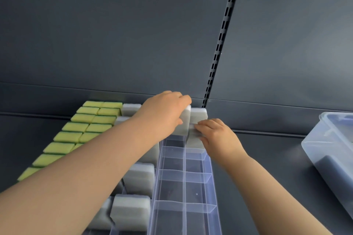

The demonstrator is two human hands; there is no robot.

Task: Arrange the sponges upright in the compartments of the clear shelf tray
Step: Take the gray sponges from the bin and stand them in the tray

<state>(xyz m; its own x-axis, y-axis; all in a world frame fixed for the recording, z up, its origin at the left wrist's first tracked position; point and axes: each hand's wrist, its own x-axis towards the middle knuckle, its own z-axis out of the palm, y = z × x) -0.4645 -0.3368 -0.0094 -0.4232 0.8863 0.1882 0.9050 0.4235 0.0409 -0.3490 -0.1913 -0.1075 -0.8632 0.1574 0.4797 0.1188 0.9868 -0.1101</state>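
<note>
Nearest the camera, the two right-hand columns of the clear shelf tray [214, 194] are seen empty. The columns beside them on the left are filled with grey-white sponges [131, 212] stood on edge, and yellow-green sponges [66, 136] are ranked further left. At the far end of the empty columns, a white sponge [184, 120] is gripped by the left hand [162, 116], with the fingers [181, 97] curled over its top and the thumb against its near face. It is held upright at the mouth of the far compartment of the inner column; whether its bottom is seated cannot be told. Just beside it, a grey sponge [193, 140] in the outer column is pinched at its top edge by the curled fingers [202, 123] of the right hand [219, 135], though blur hides the detail. Behind that, a rear sponge [199, 115] is already stood upright at the tray's far end. The step in hand is judged to be the seating of the white sponge. It is best lowered straight down, its broad faces kept parallel to the dividers, so that the soft foam is not folded over a thin wall. The grey sponge should be steadied meanwhile, and release is best delayed until the tray floor is felt. A clear tub [324, 139] is set well apart on the shelf [267, 158], before the dark back panel [114, 34].
</note>
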